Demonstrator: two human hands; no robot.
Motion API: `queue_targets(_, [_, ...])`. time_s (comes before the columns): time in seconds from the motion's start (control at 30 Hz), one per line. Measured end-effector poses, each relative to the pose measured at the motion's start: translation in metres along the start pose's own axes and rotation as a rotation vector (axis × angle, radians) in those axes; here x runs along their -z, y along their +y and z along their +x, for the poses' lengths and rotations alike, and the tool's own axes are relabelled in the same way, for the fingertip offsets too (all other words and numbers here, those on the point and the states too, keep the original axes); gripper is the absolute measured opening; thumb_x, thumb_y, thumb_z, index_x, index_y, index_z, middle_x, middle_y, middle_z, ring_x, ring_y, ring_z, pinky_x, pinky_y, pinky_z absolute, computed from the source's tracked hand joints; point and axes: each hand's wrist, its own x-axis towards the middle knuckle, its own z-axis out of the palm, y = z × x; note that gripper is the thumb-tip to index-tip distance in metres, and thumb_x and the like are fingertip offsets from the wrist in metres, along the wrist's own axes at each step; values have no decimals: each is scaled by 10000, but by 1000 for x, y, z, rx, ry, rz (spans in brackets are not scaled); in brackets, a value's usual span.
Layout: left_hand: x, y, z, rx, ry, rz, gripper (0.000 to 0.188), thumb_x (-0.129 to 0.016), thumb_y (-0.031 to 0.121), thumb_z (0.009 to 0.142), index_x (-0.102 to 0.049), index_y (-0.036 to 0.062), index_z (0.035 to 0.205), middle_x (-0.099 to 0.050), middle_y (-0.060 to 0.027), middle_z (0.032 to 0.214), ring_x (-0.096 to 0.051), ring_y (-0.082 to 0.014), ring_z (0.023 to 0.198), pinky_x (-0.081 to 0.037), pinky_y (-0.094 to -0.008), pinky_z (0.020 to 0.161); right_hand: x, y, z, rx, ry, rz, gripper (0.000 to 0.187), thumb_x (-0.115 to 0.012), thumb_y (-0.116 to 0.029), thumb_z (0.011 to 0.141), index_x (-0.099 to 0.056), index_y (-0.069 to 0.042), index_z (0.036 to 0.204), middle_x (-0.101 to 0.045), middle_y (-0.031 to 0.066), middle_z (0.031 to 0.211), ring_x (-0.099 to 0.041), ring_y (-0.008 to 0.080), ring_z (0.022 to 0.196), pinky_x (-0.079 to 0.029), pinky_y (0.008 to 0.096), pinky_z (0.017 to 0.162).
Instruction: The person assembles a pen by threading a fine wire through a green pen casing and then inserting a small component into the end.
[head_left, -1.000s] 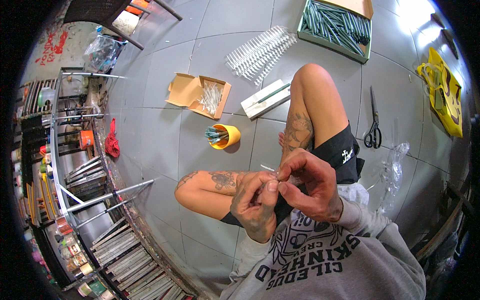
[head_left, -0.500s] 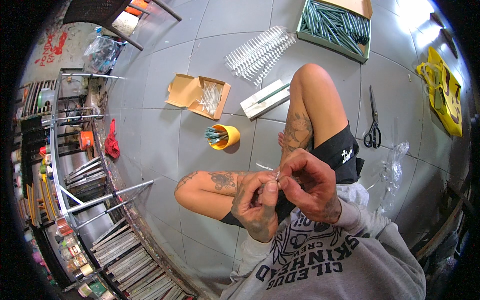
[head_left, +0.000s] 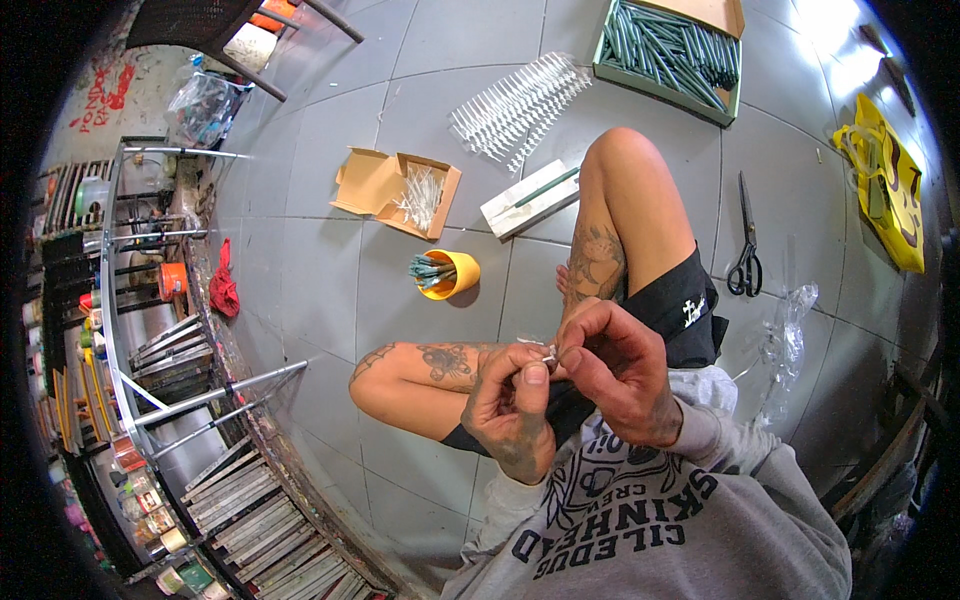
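In front of my body, my left hand [head_left: 512,410] pinches a small white piece [head_left: 547,358] between thumb and forefinger. My right hand [head_left: 622,372] meets it from the other side, its thumb and fingertips closed at the piece's end. Fingers partly cover the piece, so its full shape is hidden. Beyond my left knee stands a yellow cup [head_left: 463,275] holding several teal, pen-like sticks. An open cardboard box [head_left: 445,190] of thin white sticks lies farther off. Beside it, a dark green pen-like stick [head_left: 545,188] rests on a white block [head_left: 515,218].
Rows of thin white pieces [head_left: 520,105] are spread on the tiled floor. At the far right is a box [head_left: 668,92] full of dark green sticks. Black scissors [head_left: 746,240], clear plastic wrap [head_left: 790,345] and a yellow bag [head_left: 895,185] lie rightward. A metal rack [head_left: 190,400] lines the left.
The fingertips have shifted slightly to the left, and more of the small white piece shows between them. Everything on the floor has stayed put.
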Motion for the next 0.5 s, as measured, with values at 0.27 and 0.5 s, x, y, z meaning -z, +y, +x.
queue_targets(0.27, [-2,0,0,27,24,-56,229,-670,239,922,-655,13,953,-637,-48,923,-492,-91,733,-390,-227,665,0,1,0,-29,-11,68,38,-555,-37,999,-538,-35,1034,-556,-5,952,-523,51,854,-443,212,759])
queue_targets(0.5, [-2,0,0,35,22,-58,231,-655,241,930,-649,13,967,-635,-50,916,-498,-91,734,-395,-227,662,1,1,1,-26,-13,89,31,-557,-41,1004,-538,-37,1028,-562,-4,951,-537,59,864,-456,223,775])
